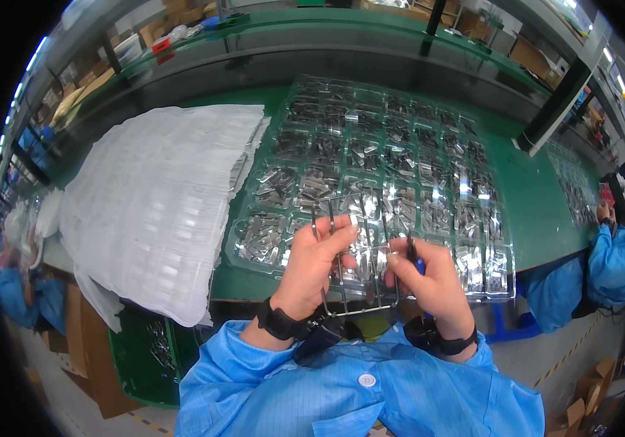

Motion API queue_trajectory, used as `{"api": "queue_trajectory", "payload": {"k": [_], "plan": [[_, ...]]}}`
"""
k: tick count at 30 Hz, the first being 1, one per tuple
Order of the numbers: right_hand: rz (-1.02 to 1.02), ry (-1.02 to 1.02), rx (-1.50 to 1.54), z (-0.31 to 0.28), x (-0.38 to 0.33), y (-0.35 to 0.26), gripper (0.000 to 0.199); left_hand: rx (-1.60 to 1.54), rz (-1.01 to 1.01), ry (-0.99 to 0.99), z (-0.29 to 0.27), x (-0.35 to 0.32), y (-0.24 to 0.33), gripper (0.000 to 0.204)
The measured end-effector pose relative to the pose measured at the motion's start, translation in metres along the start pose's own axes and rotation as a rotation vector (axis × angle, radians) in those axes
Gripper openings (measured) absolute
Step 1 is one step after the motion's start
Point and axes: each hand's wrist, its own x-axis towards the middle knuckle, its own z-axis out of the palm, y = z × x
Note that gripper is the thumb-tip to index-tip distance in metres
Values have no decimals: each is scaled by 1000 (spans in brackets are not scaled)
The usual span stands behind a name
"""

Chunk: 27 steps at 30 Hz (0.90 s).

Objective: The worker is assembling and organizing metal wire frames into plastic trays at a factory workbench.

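A thin metal frame with several upright bars (362, 312) is held up in front of my chest, over the near edge of a clear compartment tray (233, 251). My left hand (306, 261) is closed on the frame's left side, thumb and fingers pinching its bars. On the other side, my right hand (432, 280) is closed, with its thumb and fingertips at the right-hand bars. It also holds a small hand tool with dark jaws and a blue handle (420, 265), partly hidden by the fingers. Small flat metal pieces (263, 239) fill the tray's compartments.
Left of the tray lies a big stack of white sheets (155, 189) on the green table (527, 197). Below the table edge stands a green bin (126, 364) with metal parts. A dark post (556, 102) rises at right. Co-workers in blue (622, 255) sit at both sides.
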Motion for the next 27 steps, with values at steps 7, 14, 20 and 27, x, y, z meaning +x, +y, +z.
{"api": "queue_trajectory", "payload": {"k": [7,14,20,27], "plan": [[10,103,175,-3,12,3,14,35,86,-44,2,-3,2,27],[-16,101,241,-6,14,-1,14,165,73,-50,-2,-5,-1,29],[-33,97,249,-3,10,-4,13,-74,-58,-175,5,-13,5,23],[-142,127,178,-2,0,-7,11,-76,-54,-129,13,-25,13,18]]}}
